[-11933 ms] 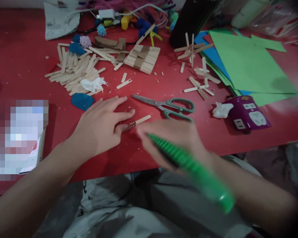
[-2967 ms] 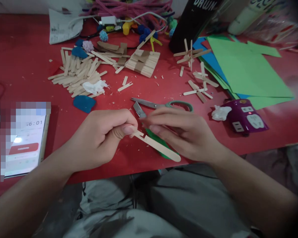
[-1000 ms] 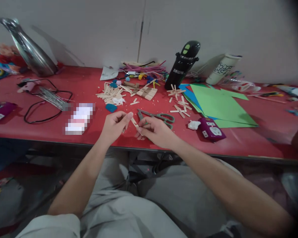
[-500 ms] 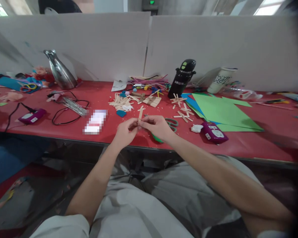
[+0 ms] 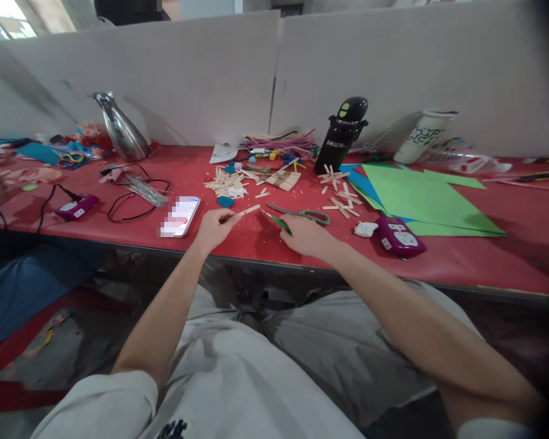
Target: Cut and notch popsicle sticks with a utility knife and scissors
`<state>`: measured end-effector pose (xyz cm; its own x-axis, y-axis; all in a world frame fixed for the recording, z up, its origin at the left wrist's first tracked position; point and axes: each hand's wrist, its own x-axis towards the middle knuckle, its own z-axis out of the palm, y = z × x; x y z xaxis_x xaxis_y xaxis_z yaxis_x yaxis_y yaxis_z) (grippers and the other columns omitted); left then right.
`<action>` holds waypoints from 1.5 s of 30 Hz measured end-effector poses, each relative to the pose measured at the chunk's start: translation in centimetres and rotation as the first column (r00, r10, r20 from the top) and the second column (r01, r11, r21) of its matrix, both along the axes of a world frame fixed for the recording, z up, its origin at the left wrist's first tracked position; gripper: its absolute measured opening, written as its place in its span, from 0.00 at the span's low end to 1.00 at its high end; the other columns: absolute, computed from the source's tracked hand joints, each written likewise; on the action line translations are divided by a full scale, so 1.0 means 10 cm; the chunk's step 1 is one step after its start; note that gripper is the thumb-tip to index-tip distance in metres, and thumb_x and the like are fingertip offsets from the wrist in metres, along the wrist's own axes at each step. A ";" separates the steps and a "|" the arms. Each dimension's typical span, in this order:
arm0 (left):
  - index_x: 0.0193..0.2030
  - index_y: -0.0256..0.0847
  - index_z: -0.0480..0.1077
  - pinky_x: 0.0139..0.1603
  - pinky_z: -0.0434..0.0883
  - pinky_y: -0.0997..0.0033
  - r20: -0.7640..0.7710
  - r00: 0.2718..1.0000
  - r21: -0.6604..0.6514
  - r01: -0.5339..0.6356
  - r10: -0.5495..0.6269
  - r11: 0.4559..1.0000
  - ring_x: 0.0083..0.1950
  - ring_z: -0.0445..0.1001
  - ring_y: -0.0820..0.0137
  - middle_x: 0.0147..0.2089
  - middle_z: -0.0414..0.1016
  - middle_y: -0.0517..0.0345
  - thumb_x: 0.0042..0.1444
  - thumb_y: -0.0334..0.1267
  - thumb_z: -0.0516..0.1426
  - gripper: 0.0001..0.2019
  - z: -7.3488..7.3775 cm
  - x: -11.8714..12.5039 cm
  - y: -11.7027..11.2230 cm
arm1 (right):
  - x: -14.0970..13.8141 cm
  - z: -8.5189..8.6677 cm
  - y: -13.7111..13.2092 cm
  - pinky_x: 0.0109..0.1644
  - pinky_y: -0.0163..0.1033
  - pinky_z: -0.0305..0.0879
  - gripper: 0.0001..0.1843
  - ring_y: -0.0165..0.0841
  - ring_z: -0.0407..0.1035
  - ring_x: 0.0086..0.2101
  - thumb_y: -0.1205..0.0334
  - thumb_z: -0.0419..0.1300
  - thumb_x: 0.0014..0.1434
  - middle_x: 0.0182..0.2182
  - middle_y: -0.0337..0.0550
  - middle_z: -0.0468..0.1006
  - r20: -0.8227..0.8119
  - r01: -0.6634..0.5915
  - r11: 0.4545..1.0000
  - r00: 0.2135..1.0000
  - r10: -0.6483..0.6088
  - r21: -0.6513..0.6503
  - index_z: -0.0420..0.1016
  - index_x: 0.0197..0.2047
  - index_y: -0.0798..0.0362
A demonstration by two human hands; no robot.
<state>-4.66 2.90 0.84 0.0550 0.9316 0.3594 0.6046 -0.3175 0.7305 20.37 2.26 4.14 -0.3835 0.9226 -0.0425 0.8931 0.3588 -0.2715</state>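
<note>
My left hand pinches a flat wooden craft stick that points right and slightly up. In my right hand is a green craft knife, its thin tip close to the stick's free end. Tip and stick look slightly apart. Just beyond the right hand lie scissors with grey-green handles. A small joined piece of stick rests on the red table behind the hands.
Loose craft sticks are heaped behind the left hand, near a phone. Crossed stick pieces, a black bottle, green paper sheets and a purple box stand to the right. A steel jug is back left.
My hands, earlier together on the stick, have parted. The right hand has taken up the green craft knife from the table; a small stick piece now lies behind the hands.
</note>
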 end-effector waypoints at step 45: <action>0.27 0.41 0.62 0.46 0.64 0.63 -0.226 0.945 0.069 0.256 -0.235 0.964 0.39 0.66 0.65 0.33 0.66 0.55 0.64 0.43 0.52 0.15 -0.13 0.05 -0.02 | 0.46 0.14 0.11 0.46 0.42 0.66 0.21 0.42 0.77 0.44 0.50 0.55 0.67 0.46 0.49 0.85 -0.128 -0.124 0.980 0.981 0.144 0.153 0.82 0.52 0.52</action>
<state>-4.12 2.67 -0.42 0.3631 0.8411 0.4010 0.6379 -0.5381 0.5510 24.97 3.34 5.53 -0.4973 0.8548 0.1487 0.7916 0.5172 -0.3255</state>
